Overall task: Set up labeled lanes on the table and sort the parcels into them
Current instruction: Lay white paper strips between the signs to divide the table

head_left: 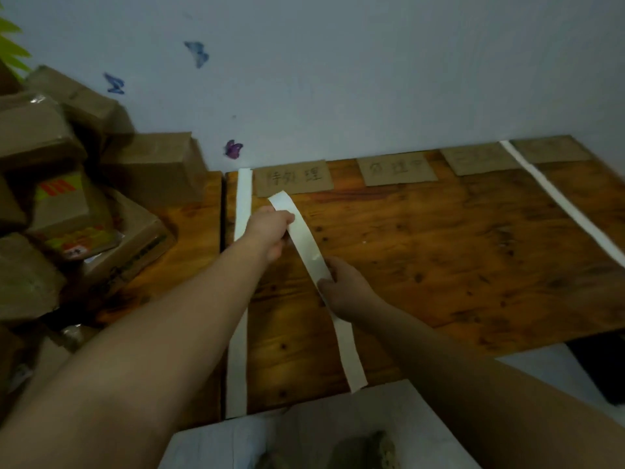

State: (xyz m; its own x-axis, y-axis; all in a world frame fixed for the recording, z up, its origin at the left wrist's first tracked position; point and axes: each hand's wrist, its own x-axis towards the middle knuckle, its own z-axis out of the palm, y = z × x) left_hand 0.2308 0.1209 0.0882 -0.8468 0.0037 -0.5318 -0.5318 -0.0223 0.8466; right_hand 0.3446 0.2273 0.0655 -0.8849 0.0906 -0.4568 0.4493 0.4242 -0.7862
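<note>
Strip (306, 242) long axis near-to-far, far end skewed left below first label (292, 179); your left hand (270, 231) grips far part, right hand (345, 289) grips mid-strip.

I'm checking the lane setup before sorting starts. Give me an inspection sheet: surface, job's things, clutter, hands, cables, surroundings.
Surface: wooden table.
Job's things: four cardboard labels along the far edge; left strip and right strip laid flat; held strip lifted at its far end; parcels piled at left.
Clutter: nothing seen.
Hands: left hand grips the held strip's far part; right hand pinches its middle.
Cables: nothing seen.
Surroundings: pale wall with butterfly stickers.
</note>
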